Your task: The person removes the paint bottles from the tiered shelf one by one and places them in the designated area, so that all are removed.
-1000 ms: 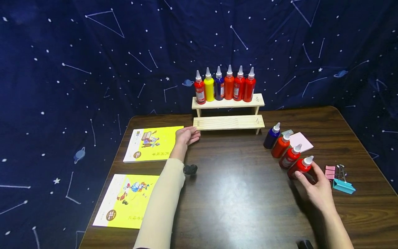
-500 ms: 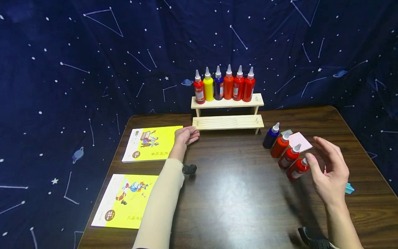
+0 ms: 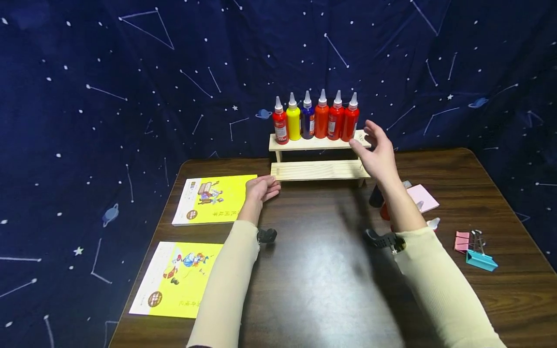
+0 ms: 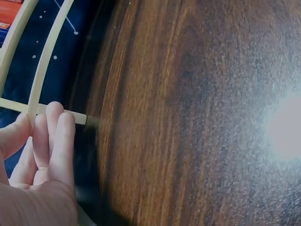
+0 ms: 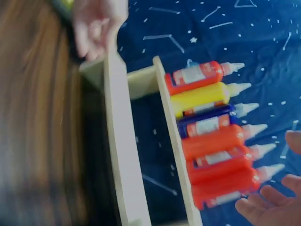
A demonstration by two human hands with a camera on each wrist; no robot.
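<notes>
A two-tier wooden stand (image 3: 319, 170) is at the back of the table, its top step carrying a row of upright squeeze bottles with white nozzles: a red bottle (image 3: 280, 128), a yellow bottle (image 3: 294, 124), a dark blue bottle (image 3: 308, 123), then orange-red and red ones. With thumb and fingers my left hand (image 3: 262, 188) pinches the left end of the lower step, as the left wrist view also shows. My right hand (image 3: 377, 157), fingers spread and holding nothing, hovers by the right end of the top step, beside the last red bottle (image 3: 350, 124).
Behind my right forearm, several bottles stand on the table, mostly hidden; a dark blue one (image 3: 376, 198) peeks out. Near them lie a pink notepad (image 3: 423, 197) and a teal binder clip (image 3: 481, 260). Two yellow books (image 3: 226, 198) lie at left. A starry cloth (image 3: 130, 87) hangs behind.
My right hand let go of the nearest red bottle on the right, lifted away, and moved left and back to the stand. The left hand stays at the lower step.
</notes>
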